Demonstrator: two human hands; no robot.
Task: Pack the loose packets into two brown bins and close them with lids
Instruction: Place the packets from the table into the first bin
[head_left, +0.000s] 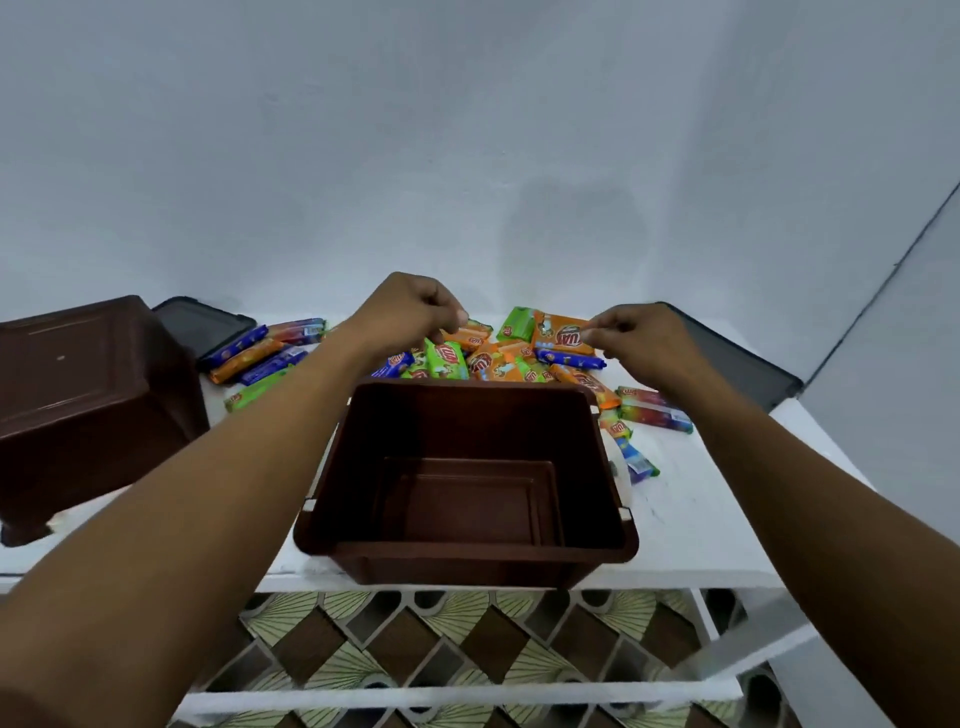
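An empty brown bin (467, 551) stands upright at the table's front, open side up. A second brown bin (88, 384) lies upside down at the left. Behind the upright bin is a heap of loose packets (498, 358), orange, green and blue. My left hand (410, 312) is over the heap with its fingers curled, pinching an orange packet (470, 332). My right hand (639, 338) pinches the edge of another orange packet (563, 332) at the heap's right. One dark lid (202, 322) lies at the back left, another dark lid (737, 364) at the back right.
The white table (691, 519) stands against a pale wall. More packets (265, 353) lie scattered at the left and several at the right (654, 410). A patterned floor (426, 644) shows below the table's front edge and its white frame.
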